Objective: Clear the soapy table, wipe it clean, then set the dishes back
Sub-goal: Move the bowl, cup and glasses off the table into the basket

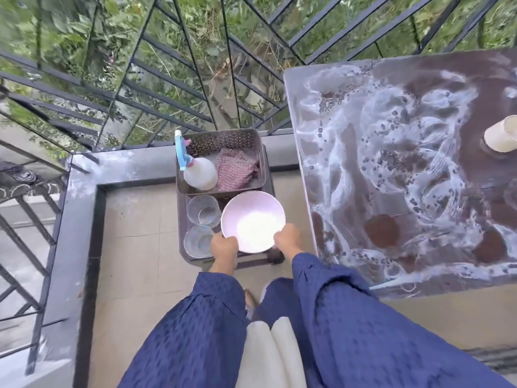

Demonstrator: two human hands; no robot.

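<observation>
Pale pink bowl (253, 219) is held just above a dark tray (246, 264), with the left hand (223, 245) and right hand (288, 236) each curled round its near rim. Two glass bowls (202, 210) sit in the tray beside it, possibly nested with others. To the right, the soapy table (419, 135) carries a cream cup (502, 134).

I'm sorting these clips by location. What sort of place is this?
Most likely a home balcony or terrace: a black metal railing borders the tiled floor, green plants lie beyond it, and a soapy table stands outdoors.
</observation>
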